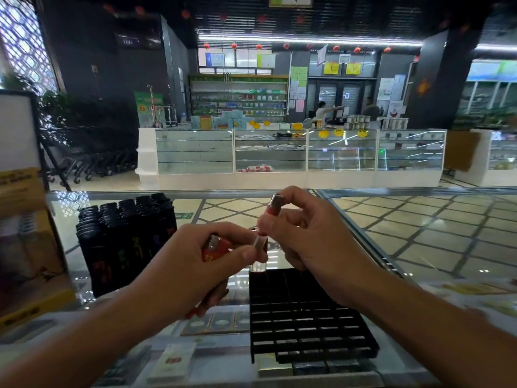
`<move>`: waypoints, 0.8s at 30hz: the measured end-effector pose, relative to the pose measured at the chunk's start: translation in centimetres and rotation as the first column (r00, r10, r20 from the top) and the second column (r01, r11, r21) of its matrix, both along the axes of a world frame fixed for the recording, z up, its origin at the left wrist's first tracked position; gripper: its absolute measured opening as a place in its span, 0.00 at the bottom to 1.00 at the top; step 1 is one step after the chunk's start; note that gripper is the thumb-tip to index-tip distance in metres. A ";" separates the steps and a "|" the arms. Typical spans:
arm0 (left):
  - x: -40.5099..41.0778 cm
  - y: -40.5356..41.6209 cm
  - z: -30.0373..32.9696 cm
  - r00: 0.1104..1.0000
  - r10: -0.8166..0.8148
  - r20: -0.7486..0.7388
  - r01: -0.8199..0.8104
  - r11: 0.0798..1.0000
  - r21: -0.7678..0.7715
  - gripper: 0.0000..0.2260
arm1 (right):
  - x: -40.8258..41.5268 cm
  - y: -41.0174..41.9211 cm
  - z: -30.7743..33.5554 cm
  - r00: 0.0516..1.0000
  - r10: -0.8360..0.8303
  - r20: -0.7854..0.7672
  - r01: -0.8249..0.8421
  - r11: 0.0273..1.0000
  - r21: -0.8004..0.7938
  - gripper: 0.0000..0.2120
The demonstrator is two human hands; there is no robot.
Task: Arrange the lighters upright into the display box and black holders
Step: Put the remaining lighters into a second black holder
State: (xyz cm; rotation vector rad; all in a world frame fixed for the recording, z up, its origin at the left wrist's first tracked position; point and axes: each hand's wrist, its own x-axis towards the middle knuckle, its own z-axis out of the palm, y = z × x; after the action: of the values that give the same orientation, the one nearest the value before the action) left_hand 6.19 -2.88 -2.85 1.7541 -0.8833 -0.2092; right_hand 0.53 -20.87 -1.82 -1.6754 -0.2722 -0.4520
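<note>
Full holder [126,242] left on tabletop [363,275], empty holder [307,317] right of it; both hands' lighters held above empty holder's far edge.

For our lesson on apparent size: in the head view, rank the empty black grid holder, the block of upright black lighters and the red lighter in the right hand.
1. Empty black grid holder, though it lies nearest the camera.
2. Block of upright black lighters.
3. Red lighter, pinched in the right hand.

The left hand [195,264] hides most of its red lighters [214,249]; the right hand [307,242] covers the black holder's [307,326] far right corner, its print too blurred to read
</note>
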 end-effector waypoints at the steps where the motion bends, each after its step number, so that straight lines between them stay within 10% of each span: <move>1: -0.1 -0.1 0.0 1.000 0.015 0.007 -0.015 1.000 -0.012 0.09 | 0.1 0.1 0.0 1.000 -0.021 0.020 0.021 1.000 -0.019 0.06; 12: -0.4 -0.3 0.3 0.992 -0.022 -0.122 -0.004 0.977 -0.214 0.08 | 0.5 -0.1 -0.1 0.998 -0.006 0.055 0.005 1.000 0.017 0.11; 24: 1.0 0.3 -0.7 0.946 -0.111 0.305 -0.032 0.903 0.428 0.07 | 1.6 -4.3 -0.1 0.966 -0.212 0.150 0.258 0.852 -0.456 0.14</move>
State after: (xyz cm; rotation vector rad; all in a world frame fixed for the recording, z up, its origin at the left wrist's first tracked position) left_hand 7.17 -2.61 -3.59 2.2260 -1.1779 -0.1514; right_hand 2.09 -25.19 -1.96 -2.1856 -0.2602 -0.6918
